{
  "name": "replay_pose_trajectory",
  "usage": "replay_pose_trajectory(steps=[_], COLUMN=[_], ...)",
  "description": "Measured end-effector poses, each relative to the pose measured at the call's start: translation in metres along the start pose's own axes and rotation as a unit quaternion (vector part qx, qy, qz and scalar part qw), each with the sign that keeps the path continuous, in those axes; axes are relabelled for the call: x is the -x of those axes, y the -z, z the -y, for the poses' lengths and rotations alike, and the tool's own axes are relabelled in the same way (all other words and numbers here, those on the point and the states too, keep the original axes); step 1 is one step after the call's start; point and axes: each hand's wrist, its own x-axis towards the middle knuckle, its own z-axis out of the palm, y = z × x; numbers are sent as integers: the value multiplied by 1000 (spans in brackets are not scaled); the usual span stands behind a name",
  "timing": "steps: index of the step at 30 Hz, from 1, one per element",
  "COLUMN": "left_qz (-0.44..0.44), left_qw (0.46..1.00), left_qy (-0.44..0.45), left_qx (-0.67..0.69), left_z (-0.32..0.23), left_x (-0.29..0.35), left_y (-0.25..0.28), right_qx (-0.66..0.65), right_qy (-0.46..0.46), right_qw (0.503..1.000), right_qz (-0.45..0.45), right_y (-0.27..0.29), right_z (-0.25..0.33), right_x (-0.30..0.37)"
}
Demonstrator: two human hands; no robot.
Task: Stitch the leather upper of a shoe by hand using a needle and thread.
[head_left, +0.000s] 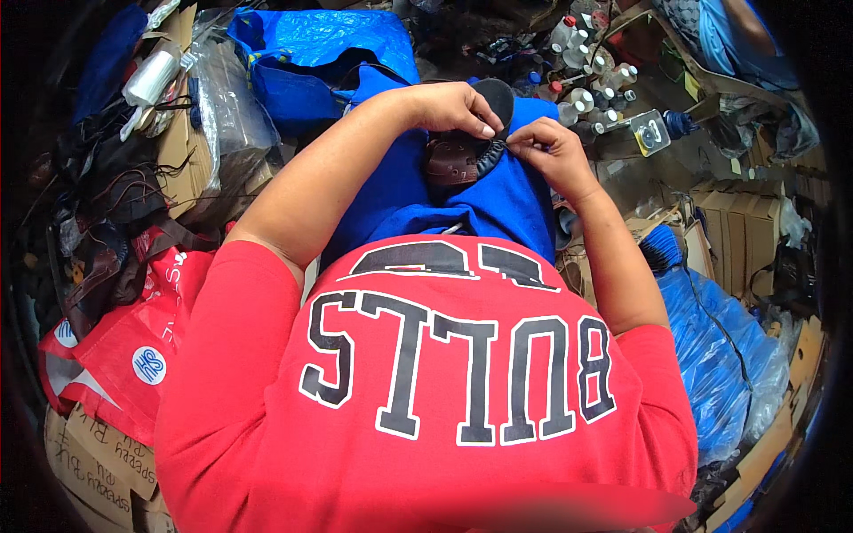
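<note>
A brown leather shoe (451,162) with a dark sole (498,99) rests on my lap, over blue cloth (520,195). My left hand (455,110) is closed over the shoe from its left, with the thumb pressed near the gathered, dark edge. At the right side of that edge, my right hand (553,153) pinches with thumb and forefinger. Whatever sits between those fingertips is too small to make out. Part of the shoe is hidden under my left hand.
Several bottles (577,98) with red, white and blue caps stand at the far right. A blue bag (329,44) lies beyond my left arm. On the right are a cardboard box (737,231) and blue plastic sheeting (711,355); a red bag (124,346) lies on the left.
</note>
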Motion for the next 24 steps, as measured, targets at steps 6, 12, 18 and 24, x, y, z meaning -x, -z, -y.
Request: replay_pose_trajectory(steps=[6,12,18,24], left_qz=[37,39,55,-125], left_qw=[997,998,993,962], left_qy=[-17,-16,-29,-49], left_qx=[-62,-43,-105,-237], left_z=[4,9,-3,1], left_x=[-1,-4,-1,-12], left_y=[2,0,8,2], right_qx=[53,180,449,352], right_qy=[84,112,97,73], right_qw=[993,976,882,929], right_qz=[-64,-49,105,92], right_y=[-10,-10,-7,-6], right_z=[9,22,74,42], right_x=[12,15,-1,-18])
